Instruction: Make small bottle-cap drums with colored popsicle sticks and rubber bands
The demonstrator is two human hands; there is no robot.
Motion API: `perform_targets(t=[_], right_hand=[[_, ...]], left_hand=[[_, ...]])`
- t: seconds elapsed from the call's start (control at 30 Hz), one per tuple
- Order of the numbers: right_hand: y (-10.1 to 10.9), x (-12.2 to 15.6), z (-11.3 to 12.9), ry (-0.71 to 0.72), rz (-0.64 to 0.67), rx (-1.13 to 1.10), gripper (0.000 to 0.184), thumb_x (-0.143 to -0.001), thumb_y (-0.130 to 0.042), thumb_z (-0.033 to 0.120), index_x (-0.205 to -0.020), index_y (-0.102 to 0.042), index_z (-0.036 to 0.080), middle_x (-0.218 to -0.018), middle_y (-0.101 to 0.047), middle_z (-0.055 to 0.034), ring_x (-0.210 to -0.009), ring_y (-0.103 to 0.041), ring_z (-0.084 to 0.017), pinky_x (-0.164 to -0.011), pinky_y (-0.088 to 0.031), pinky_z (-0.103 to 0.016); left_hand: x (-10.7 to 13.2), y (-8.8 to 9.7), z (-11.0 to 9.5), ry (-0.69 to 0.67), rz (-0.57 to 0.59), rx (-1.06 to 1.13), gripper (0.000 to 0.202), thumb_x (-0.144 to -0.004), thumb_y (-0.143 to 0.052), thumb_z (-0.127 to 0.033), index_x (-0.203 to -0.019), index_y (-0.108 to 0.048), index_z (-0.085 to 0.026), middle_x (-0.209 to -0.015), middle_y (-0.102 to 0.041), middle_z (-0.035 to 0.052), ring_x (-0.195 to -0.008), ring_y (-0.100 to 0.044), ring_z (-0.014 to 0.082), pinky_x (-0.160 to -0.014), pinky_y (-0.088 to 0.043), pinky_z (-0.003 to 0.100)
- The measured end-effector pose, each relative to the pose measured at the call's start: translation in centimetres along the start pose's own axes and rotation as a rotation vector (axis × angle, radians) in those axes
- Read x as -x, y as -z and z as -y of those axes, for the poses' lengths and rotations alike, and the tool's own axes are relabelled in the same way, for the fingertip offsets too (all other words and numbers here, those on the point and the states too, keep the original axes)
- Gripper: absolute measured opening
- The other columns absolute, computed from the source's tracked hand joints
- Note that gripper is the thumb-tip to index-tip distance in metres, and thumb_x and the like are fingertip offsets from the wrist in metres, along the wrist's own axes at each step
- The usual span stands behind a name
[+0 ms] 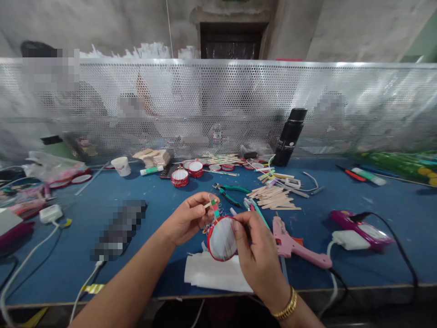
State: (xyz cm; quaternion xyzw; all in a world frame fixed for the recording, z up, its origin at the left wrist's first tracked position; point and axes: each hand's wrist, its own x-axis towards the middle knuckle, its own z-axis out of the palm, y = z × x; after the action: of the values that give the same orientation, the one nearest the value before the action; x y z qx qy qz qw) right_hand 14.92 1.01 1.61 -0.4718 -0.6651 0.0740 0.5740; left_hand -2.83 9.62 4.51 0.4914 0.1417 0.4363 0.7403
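The right hand (256, 241) (a gold bracelet (287, 306) circles its wrist) grips a red-rimmed disc (221, 240) above white sheets (216, 274), partly hiding them; the left hand (187, 216) pinches a pale stick (208, 204) near the disc's top. A pink glue gun (296, 250) lies just beside. Beyond are green-handled pliers (229, 197), wooden sticks (273, 197), a black bottle (290, 139) and a perforated screen (218, 93).

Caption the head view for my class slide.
Right hand holding a red-rimmed disc, left hand pinching a pale piece beside it.
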Motion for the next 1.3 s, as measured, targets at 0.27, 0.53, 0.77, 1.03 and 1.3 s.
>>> perform_targets(t=[0.27,0.53,0.77,1.03,1.3], right_hand=[[-0.04,0.03,-0.01,0.000,0.005,-0.013,0.015,-0.106,-0.046,0.027,-0.098,-0.059,0.023,-0.085,-0.065,-0.0025,-0.076,-0.063,-0.018,-0.068,-0.049,-0.029],[-0.08,0.02,-0.03,0.010,0.018,-0.007,0.013,-0.105,-0.048,0.025,-0.098,-0.059,0.023,-0.085,-0.064,-0.0005,-0.075,-0.063,-0.016,-0.069,-0.048,-0.028],[0.03,0.13,0.06,0.020,0.018,-0.001,0.013,-0.105,-0.048,0.024,-0.098,-0.058,0.023,-0.085,-0.062,0.0005,-0.074,-0.061,-0.015,-0.070,-0.047,-0.026],[0.05,0.10,0.24,0.037,0.009,-0.011,0.013,-0.105,-0.048,0.023,-0.098,-0.058,0.022,-0.085,-0.063,0.0007,-0.076,-0.062,-0.014,-0.070,-0.047,-0.025],[-0.13,0.21,0.08,0.063,-0.004,0.008,0.011,-0.105,-0.049,0.023,-0.100,-0.057,0.023,-0.086,-0.063,0.0014,-0.077,-0.064,-0.014,-0.072,-0.049,-0.025]], left_hand=[[-0.07,0.16,0.06,-0.013,0.003,-0.020,0.040,-0.065,-0.098,-0.039,-0.089,-0.077,-0.016,-0.085,-0.061,0.0022,-0.075,-0.053,0.0115,-0.065,-0.041,0.021],[0.02,0.21,0.04,-0.008,0.017,-0.050,0.040,-0.066,-0.097,-0.043,-0.089,-0.077,-0.016,-0.084,-0.060,0.0022,-0.072,-0.051,0.0117,-0.063,-0.038,0.022],[-0.08,0.38,0.22,-0.017,0.037,-0.030,0.038,-0.066,-0.097,-0.042,-0.087,-0.076,-0.017,-0.082,-0.060,0.0019,-0.075,-0.052,0.0132,-0.066,-0.039,0.023],[-0.03,0.40,0.22,0.008,0.055,-0.009,0.039,-0.066,-0.097,-0.042,-0.090,-0.077,-0.018,-0.081,-0.059,0.0010,-0.076,-0.052,0.0129,-0.069,-0.041,0.023],[-0.07,0.30,0.21,-0.001,0.051,-0.006,0.038,-0.067,-0.096,-0.041,-0.089,-0.077,-0.018,-0.081,-0.059,0.0006,-0.076,-0.051,0.0126,-0.069,-0.041,0.023]])
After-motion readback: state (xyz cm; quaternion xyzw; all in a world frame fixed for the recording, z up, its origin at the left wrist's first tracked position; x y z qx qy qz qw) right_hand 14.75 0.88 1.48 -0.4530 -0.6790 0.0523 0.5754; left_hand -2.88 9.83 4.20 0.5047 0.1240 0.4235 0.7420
